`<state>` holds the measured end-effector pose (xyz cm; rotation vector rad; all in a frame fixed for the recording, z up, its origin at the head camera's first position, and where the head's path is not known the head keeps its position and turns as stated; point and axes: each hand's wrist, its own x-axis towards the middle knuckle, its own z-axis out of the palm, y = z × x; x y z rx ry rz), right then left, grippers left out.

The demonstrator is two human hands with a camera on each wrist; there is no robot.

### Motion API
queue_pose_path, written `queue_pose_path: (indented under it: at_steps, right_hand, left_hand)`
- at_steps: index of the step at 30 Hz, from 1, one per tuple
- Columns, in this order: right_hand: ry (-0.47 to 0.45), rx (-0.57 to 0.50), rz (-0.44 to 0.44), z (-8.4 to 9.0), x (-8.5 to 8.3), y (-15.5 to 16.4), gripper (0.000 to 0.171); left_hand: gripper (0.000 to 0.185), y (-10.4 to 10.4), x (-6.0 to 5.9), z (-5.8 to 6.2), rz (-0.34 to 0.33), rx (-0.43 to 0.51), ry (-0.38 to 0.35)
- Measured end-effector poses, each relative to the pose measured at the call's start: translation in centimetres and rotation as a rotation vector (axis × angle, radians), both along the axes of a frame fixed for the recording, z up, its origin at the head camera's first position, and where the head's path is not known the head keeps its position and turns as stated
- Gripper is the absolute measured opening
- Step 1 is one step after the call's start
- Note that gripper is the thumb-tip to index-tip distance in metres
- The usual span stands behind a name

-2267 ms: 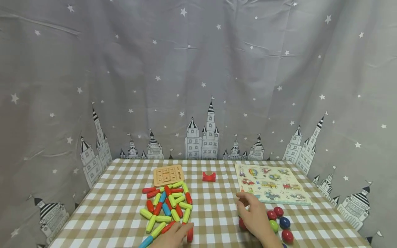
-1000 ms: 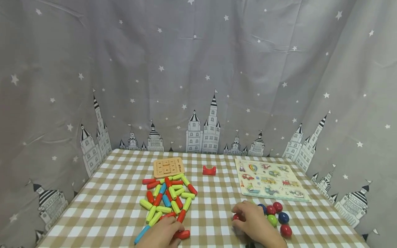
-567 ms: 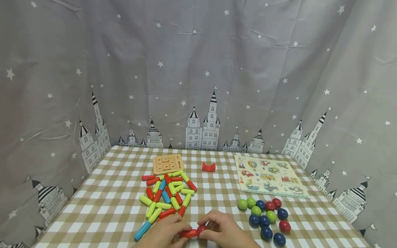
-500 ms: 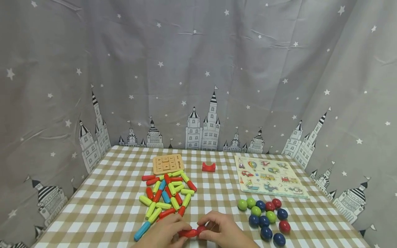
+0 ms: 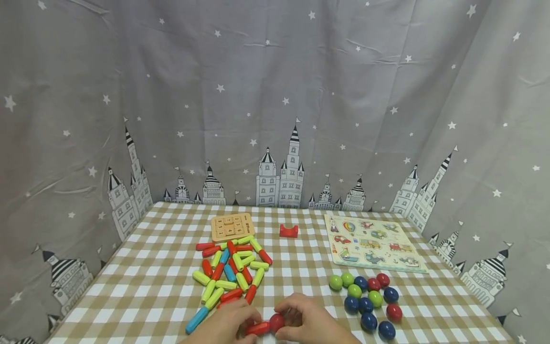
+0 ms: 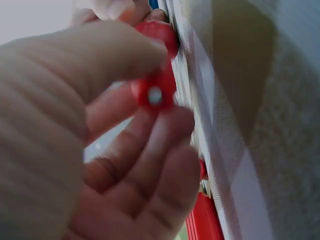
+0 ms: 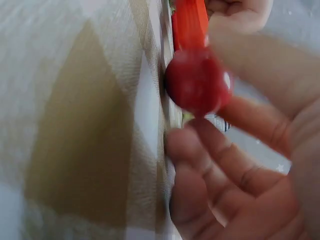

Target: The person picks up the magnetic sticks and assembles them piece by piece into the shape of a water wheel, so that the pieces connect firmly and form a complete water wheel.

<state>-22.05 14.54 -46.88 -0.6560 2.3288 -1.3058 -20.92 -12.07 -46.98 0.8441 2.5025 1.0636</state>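
Note:
At the table's near edge my left hand (image 5: 232, 321) pinches a red stick (image 5: 258, 328) between thumb and fingers; in the left wrist view the red stick (image 6: 154, 94) shows end-on with a pale dot. My right hand (image 5: 306, 319) grips a red ball (image 5: 277, 322) and holds it against the stick's right end. In the right wrist view the red ball (image 7: 196, 82) sits under my thumb, with the red stick (image 7: 190, 22) behind it.
A pile of red, yellow-green and blue sticks (image 5: 232, 272) lies left of centre. Several green, blue and red balls (image 5: 367, 301) lie at the right. Farther back are a wooden number board (image 5: 232, 227), a red arch block (image 5: 289, 231) and a picture puzzle board (image 5: 373, 242).
My right hand left the ball cluster with a red ball and moved left to meet my left hand. The ball now touches the end of the red stick.

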Motion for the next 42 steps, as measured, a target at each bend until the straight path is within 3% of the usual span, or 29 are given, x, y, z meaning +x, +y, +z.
queue_pose_path:
  at_steps: [3,5,8,10,18,23,31,36,42]
  right_hand:
    - [0.021,-0.013,-0.008,0.1,-0.1,0.1,0.028]
    - [0.046,-0.027,0.003,0.0,-0.3,0.2,0.026]
    - [0.071,-0.042,0.027,-0.3,-0.4,0.2,0.027]
    - [0.079,-0.046,0.033,-0.5,-0.6,0.1,0.028]
    - [0.063,-0.04,0.035,-0.7,-0.8,0.2,0.025]
    - [0.068,-0.064,0.05,-0.8,-0.9,0.6,0.026]
    - [0.076,-0.079,0.059,-1.1,-0.8,0.8,0.026]
    - [0.079,-0.084,0.064,-1.1,-0.7,0.8,0.026]
    - [0.064,-0.078,0.066,-0.8,-0.7,0.8,0.026]
  left_hand:
    - [0.015,0.1,0.0,0.0,0.013,0.053,-0.054]
    - [0.014,0.1,0.0,0.1,0.068,0.043,0.031]
    - [0.014,0.3,-0.1,0.2,0.214,-0.041,0.205]
    - [0.015,0.4,-0.3,0.2,0.286,-0.091,0.261]
    - [0.027,0.7,-1.5,-0.3,0.428,-0.234,0.271]
    - [0.028,1.0,-1.8,-0.3,0.484,-0.324,0.293]
    - [0.023,1.2,-1.5,-0.1,0.592,-0.236,0.333]
    - [0.024,1.2,-0.9,0.4,0.595,-0.209,0.396]
    - [0.015,0.9,-0.8,0.6,0.492,-0.31,0.407]
